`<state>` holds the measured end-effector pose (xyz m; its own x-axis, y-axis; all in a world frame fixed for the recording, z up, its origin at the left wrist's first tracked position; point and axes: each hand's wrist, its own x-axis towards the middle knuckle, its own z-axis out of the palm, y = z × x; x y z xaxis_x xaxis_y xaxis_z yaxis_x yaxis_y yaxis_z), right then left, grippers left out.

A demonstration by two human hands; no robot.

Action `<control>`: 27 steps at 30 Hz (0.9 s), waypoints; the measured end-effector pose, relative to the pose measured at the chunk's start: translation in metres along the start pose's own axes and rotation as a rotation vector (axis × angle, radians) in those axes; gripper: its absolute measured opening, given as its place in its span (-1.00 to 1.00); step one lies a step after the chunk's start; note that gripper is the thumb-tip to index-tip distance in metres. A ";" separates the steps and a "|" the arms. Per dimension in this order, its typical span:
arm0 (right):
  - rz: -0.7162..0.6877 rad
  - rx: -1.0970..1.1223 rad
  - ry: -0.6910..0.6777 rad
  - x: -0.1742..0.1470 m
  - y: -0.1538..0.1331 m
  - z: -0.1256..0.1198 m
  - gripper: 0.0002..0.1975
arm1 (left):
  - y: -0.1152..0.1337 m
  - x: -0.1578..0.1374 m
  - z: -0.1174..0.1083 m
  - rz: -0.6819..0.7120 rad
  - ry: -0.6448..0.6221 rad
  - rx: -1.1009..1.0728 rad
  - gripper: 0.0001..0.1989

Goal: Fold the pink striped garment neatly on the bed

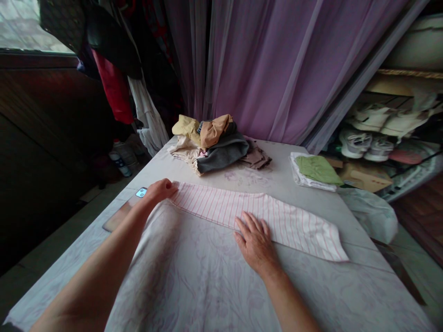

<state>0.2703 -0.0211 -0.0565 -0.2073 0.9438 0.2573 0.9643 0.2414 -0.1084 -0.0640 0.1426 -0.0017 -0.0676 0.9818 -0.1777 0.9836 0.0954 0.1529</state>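
Note:
Pink-and-white striped trousers lie lengthwise across the table, folded into a long strip with one leg end toward the right. My left hand is closed on their left end, its fingers curled round the edge. Fingers spread, my right hand rests flat on the near edge of the trousers around their middle. Under my left forearm, partly hidden, is a phone.
A loose heap of clothes sits at the table's far end. Folded green and white cloths are stacked at the right edge. A purple curtain hangs behind. Shoes fill a rack at right; hanging clothes are at left.

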 end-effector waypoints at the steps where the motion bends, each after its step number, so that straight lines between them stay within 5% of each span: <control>1: 0.003 0.003 -0.002 0.000 0.000 0.000 -0.60 | 0.001 -0.001 0.000 -0.002 0.000 0.007 -0.68; 7: 0.013 0.000 -0.016 0.001 0.000 -0.001 -0.60 | 0.011 -0.018 0.005 0.006 0.169 0.007 -0.62; 16: 0.020 0.003 -0.021 0.000 0.000 0.000 -0.60 | 0.007 -0.019 0.007 0.011 0.228 0.076 -0.68; 27: 0.002 -0.011 0.014 -0.001 0.001 0.004 -0.61 | 0.003 0.001 0.009 0.023 0.294 -0.514 -0.72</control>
<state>0.2713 -0.0205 -0.0604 -0.2028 0.9411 0.2705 0.9666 0.2366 -0.0986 -0.0597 0.1426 -0.0104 -0.1633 0.9818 0.0971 0.7833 0.0692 0.6178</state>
